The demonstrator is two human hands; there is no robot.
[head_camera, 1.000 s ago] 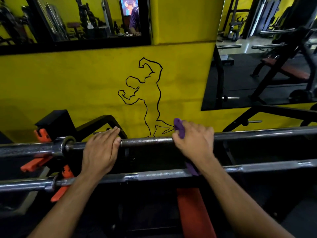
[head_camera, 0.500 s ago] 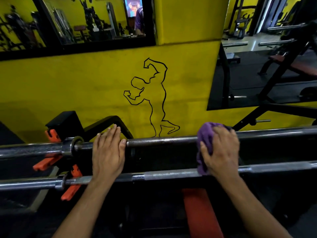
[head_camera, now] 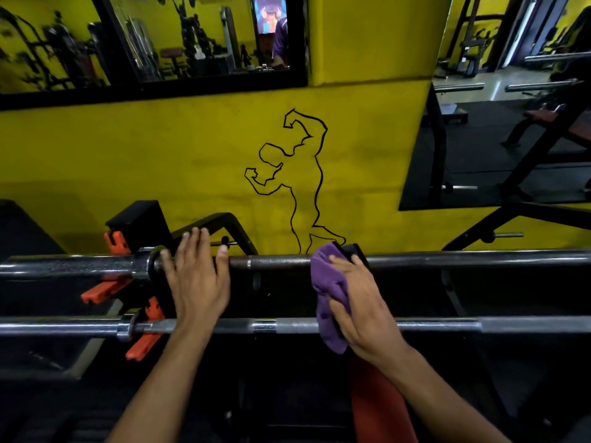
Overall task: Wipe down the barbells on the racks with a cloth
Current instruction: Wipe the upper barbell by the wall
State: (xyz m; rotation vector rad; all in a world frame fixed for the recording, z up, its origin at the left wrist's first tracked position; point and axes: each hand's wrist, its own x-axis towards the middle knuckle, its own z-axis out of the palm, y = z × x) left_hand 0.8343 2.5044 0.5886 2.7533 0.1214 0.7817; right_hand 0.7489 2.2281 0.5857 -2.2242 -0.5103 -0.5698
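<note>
A: Where does the upper bar lie from the fingers?

B: It runs left to right just under both hands, resting on the rack. The right hand is on it with the cloth, just right of the wall drawing. The left hand sits near the collar, well left of the drawing.

A: Fingers?

B: The left ones lie straight and close together over the bar, thumb out to the side, pressing rather than wrapping. The right ones are curled around the cloth, holding its top against the bar while the rest hangs down past the lower bar.

A: So which hand does the wiping?

B: The right, I judge. The stroke has to follow the bar's long axis, sideways, and most of the unwiped length looks to lie to its right.

A: Anything different from a moment ago?

B: Half a second back the right hand covered the cloth from above, farther right of the drawing. Now it has slid left and more cloth hangs loose. The left hand has edged toward the collar.
</note>
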